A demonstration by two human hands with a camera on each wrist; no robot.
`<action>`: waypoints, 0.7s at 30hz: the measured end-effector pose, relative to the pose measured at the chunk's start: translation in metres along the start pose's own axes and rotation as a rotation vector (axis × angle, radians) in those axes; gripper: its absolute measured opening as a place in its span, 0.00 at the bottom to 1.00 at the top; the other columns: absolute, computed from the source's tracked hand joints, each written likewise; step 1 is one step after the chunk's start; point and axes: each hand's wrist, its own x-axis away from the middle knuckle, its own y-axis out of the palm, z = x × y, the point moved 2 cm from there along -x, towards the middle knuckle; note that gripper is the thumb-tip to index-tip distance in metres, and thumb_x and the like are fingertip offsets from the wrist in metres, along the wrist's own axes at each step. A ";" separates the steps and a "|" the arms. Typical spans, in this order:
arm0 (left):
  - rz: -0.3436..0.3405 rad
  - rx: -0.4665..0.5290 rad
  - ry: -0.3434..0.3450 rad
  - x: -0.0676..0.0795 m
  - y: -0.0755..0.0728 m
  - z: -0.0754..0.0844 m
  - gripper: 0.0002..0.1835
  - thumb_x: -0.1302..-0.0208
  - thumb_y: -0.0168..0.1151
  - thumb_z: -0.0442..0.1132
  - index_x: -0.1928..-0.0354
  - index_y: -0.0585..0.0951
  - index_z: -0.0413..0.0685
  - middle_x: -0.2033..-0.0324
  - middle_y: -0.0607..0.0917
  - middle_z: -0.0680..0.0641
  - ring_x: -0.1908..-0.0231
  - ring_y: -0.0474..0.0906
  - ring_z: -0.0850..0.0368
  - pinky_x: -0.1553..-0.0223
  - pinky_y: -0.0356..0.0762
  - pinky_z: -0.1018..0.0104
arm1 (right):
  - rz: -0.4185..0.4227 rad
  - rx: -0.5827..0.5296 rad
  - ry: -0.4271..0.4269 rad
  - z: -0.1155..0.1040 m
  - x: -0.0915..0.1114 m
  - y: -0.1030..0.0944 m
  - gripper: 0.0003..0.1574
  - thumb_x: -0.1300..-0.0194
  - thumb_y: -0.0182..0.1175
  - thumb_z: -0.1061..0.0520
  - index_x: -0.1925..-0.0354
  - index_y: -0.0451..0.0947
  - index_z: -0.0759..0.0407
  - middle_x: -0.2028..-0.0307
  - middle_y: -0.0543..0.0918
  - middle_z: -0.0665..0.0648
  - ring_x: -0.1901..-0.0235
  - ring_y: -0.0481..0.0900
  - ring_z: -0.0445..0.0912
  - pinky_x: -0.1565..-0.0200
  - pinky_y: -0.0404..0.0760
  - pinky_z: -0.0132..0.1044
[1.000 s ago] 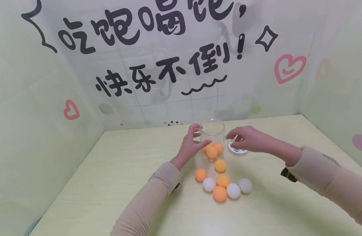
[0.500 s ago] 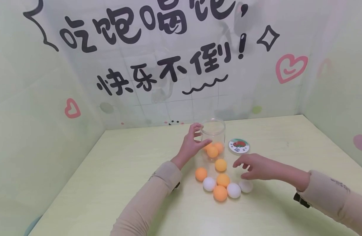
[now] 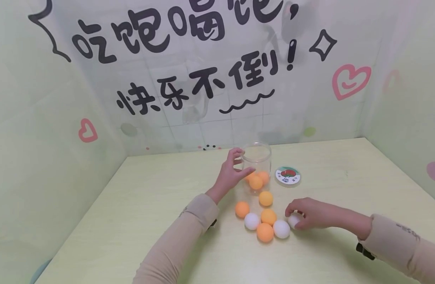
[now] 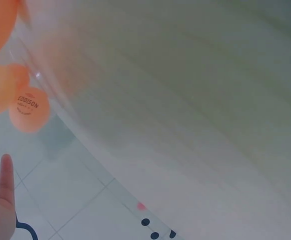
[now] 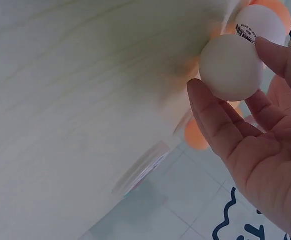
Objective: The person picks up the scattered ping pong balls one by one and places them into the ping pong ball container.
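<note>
The white ball sits on the table pinched between the thumb and curled fingers of the right hand, just beside another white ball. The left hand curls its fingers round the clear jar, orange balls inside.
</note>
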 end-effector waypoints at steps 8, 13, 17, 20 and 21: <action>0.000 -0.006 -0.006 0.000 0.000 0.000 0.31 0.47 0.68 0.38 0.46 0.61 0.47 0.42 0.69 0.37 0.46 0.72 0.43 0.56 0.79 0.61 | 0.001 0.006 0.047 0.002 -0.002 0.003 0.17 0.51 0.64 0.61 0.59 0.75 0.58 0.61 0.77 0.49 0.66 0.69 0.42 0.66 0.72 0.31; -0.001 -0.004 -0.010 0.000 0.000 -0.001 0.31 0.47 0.68 0.38 0.45 0.61 0.47 0.41 0.69 0.38 0.46 0.72 0.43 0.56 0.79 0.62 | 0.007 -0.006 0.067 0.003 -0.002 0.001 0.18 0.50 0.64 0.60 0.59 0.75 0.59 0.62 0.77 0.49 0.67 0.68 0.42 0.67 0.71 0.31; -0.001 -0.001 -0.008 0.000 0.000 -0.001 0.31 0.47 0.68 0.38 0.45 0.61 0.47 0.41 0.68 0.38 0.46 0.72 0.42 0.56 0.79 0.62 | 0.005 -0.013 0.077 0.003 -0.002 -0.001 0.18 0.50 0.64 0.60 0.58 0.75 0.60 0.63 0.76 0.49 0.68 0.68 0.42 0.68 0.70 0.31; 0.000 0.000 -0.009 0.000 0.000 -0.001 0.31 0.47 0.68 0.38 0.45 0.61 0.47 0.41 0.68 0.38 0.46 0.72 0.42 0.56 0.79 0.62 | 0.009 -0.007 0.070 0.003 -0.002 -0.002 0.18 0.50 0.64 0.60 0.58 0.75 0.60 0.63 0.76 0.49 0.68 0.68 0.42 0.67 0.70 0.31; -0.001 0.000 -0.008 0.000 0.000 -0.001 0.31 0.47 0.68 0.38 0.45 0.61 0.47 0.41 0.68 0.39 0.46 0.72 0.42 0.56 0.79 0.62 | 0.010 -0.006 0.069 0.003 -0.002 -0.002 0.18 0.50 0.64 0.60 0.58 0.75 0.60 0.62 0.77 0.49 0.67 0.68 0.42 0.67 0.71 0.31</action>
